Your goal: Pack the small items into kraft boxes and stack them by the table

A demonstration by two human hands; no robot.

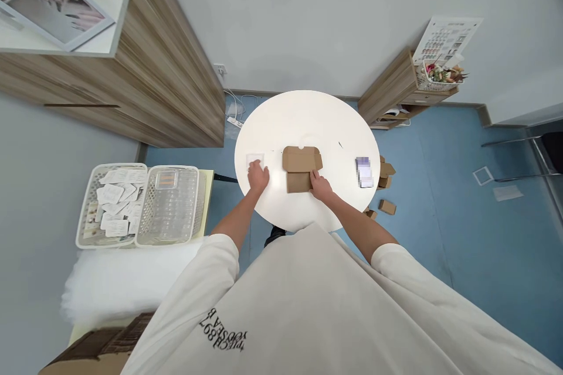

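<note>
An open brown cardboard box (302,159) lies near the middle of the white round table (303,117), its lid flap spread away from me. My right hand (321,185) grips the box at its lower right side, thumb and fingers at the edge. To the left, a flat, clear, pale packet (255,158) rests on the tabletop. My left hand (258,177) reaches over the near part of that packet, thumb apart from the fingers, which touch or hover just above it. The fingertips partly cover it.
A phone-like object (365,173) lies at the table's right edge. Small cardboard boxes (387,207) are on the floor at right. Left stand two white baskets, one with paper cards (116,199), one with clear plastic cases (171,211). A wooden cabinet (176,58) rises at left.
</note>
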